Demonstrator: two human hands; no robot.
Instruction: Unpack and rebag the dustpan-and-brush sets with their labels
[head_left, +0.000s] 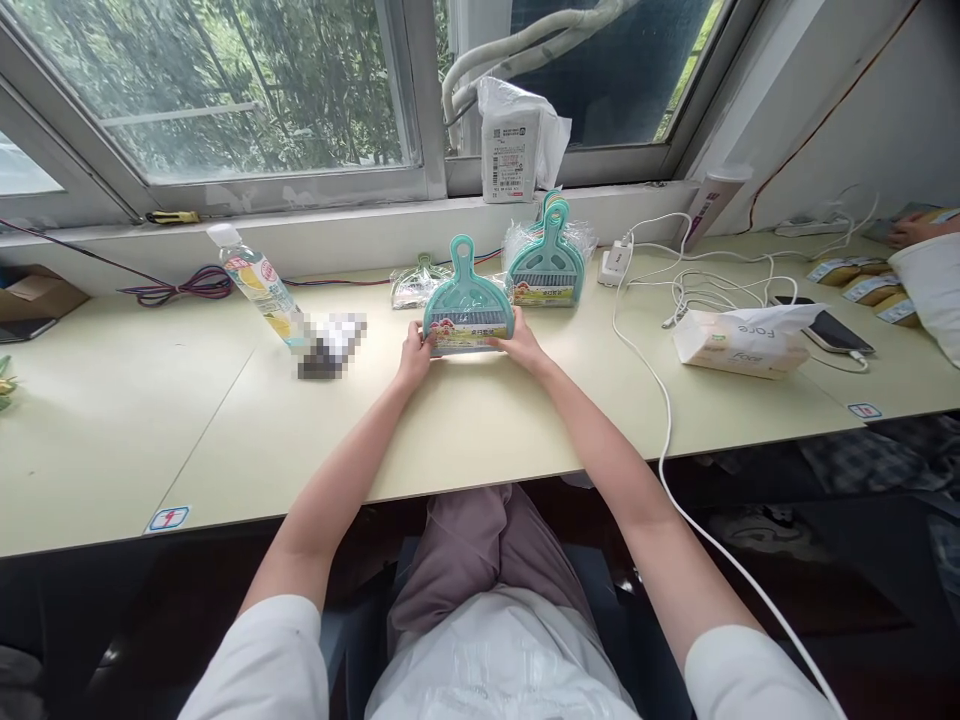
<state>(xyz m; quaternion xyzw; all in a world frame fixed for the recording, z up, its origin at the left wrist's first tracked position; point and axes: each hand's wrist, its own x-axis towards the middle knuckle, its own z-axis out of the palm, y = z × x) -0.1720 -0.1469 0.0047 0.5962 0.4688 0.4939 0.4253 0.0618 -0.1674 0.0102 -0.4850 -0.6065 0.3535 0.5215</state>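
Observation:
A small teal dustpan-and-brush set (469, 305) in clear wrap lies on the pale table (487, 420), handle pointing away from me. My left hand (415, 355) grips its lower left corner, fingers curled round the edge. My right hand (519, 345) grips the lower right corner the same way. Behind it to the right stands a stack of like teal sets (546, 262) in plastic. An empty clear wrapper (415, 285) lies behind to the left.
A drink bottle (259, 285) lies tilted at left beside a blurred patch. A white parcel (511, 150) stands on the window sill. White cables (660, 340), a charger, a tissue pack (739, 340) and a phone (836, 330) are at right. Another person's hand (911, 230) shows far right.

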